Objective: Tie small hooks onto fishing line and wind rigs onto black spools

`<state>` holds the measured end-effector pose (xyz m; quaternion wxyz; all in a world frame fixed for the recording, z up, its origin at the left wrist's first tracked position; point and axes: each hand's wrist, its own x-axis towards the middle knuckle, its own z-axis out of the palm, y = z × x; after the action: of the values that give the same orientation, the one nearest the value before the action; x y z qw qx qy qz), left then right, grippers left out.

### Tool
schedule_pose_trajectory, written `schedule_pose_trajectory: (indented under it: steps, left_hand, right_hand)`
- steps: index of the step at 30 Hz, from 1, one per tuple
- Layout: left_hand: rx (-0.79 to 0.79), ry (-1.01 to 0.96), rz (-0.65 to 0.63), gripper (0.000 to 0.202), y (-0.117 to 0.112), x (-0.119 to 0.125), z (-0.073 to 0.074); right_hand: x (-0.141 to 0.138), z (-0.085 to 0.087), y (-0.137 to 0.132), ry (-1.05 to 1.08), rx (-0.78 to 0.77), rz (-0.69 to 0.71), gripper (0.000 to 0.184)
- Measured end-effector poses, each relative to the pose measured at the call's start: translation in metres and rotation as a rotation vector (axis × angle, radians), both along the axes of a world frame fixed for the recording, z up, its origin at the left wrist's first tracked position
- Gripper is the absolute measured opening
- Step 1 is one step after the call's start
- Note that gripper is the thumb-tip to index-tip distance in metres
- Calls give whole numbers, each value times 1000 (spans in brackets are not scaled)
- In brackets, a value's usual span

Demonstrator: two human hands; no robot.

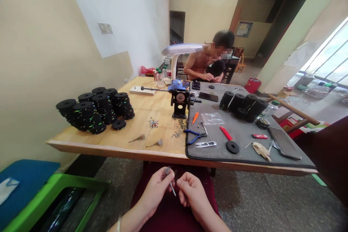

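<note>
My left hand (156,186) is closed in a pinch over my lap, in front of the table's edge. Between its thumb and fingers is a small bundle of thin wire-like strands (173,190), its pale, narrow end pointing down and its grey tips fanning out above the thumb. Just beside it, my right hand (193,190) has thumb and forefinger pressed together; whatever they hold is too small to make out. Two similar fanned bundles lie on the wood, one orange-tipped (138,138) and one yellow-tipped (154,143). Small coloured beads (153,123) are scattered behind them.
Black foam spools (84,116) are stacked at left, more (249,106) at right. A black winding device (179,103) and lamp (185,49) stand mid-table. Blue pliers (194,136), thread snips (206,144) and a phone (208,96) lie on the grey mat (214,157). Another person (201,63) sits opposite.
</note>
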<state>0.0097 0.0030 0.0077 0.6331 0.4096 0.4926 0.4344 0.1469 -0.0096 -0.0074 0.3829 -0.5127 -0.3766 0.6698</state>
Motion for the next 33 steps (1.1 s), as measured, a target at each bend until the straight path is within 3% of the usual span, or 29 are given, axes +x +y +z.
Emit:
schedule_pose_trajectory:
  steps: [7, 19, 33]
  left_hand:
    - [89, 104, 11, 28, 1, -1, 2]
    - [123, 119, 20, 27, 0, -3, -2]
    - [246, 258, 48, 24, -5, -4, -1]
  right_hand:
    - [-2, 1, 1, 42, -33, 21, 35]
    - [-3, -1, 2, 90, -61, 17, 28]
    - [-4, -2, 3, 106, -69, -3, 33]
